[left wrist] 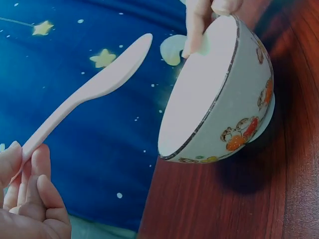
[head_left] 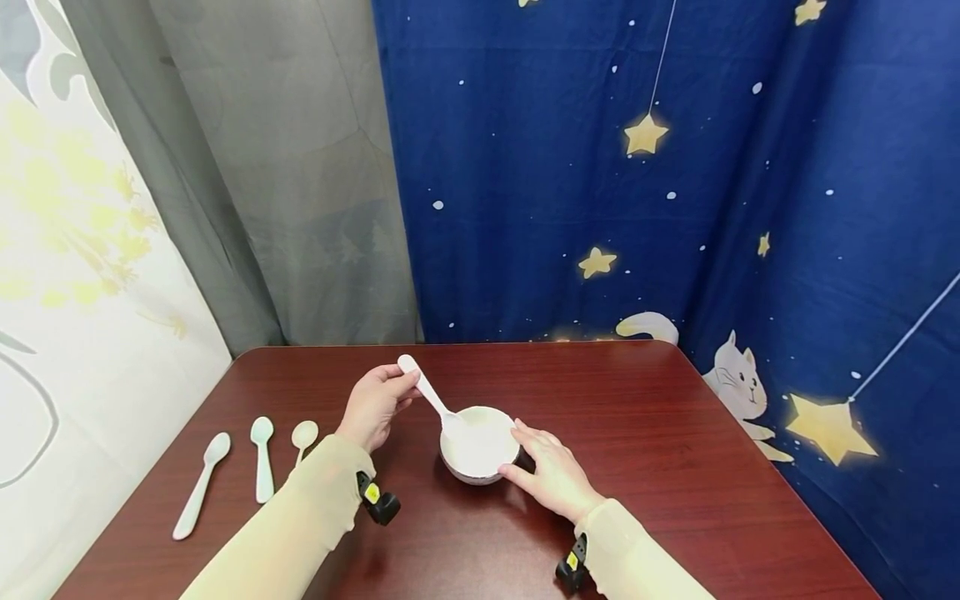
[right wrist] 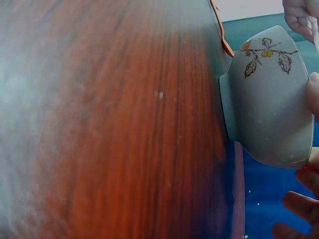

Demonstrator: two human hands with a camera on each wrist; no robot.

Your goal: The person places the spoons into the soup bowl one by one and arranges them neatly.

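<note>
A white bowl (head_left: 480, 454) with a dark rim and printed fruit and leaves stands on the table; its outside shows in the left wrist view (left wrist: 244, 99) and the right wrist view (right wrist: 271, 109). My left hand (head_left: 377, 406) pinches the handle end of a pale spoon (head_left: 427, 388), whose head is over the bowl's left side in the head view. In the left wrist view the spoon (left wrist: 109, 77) is apart from the bowl. My right hand (head_left: 553, 472) holds the bowl's right rim between thumb and fingers.
On the brown table (head_left: 675, 500), a whitish spoon (head_left: 201, 487), a pale green spoon (head_left: 263, 458) and a cream spoon (head_left: 304, 435) lie at the left, the last partly hidden by my left sleeve. Grey and blue curtains (head_left: 525, 167) hang behind the table.
</note>
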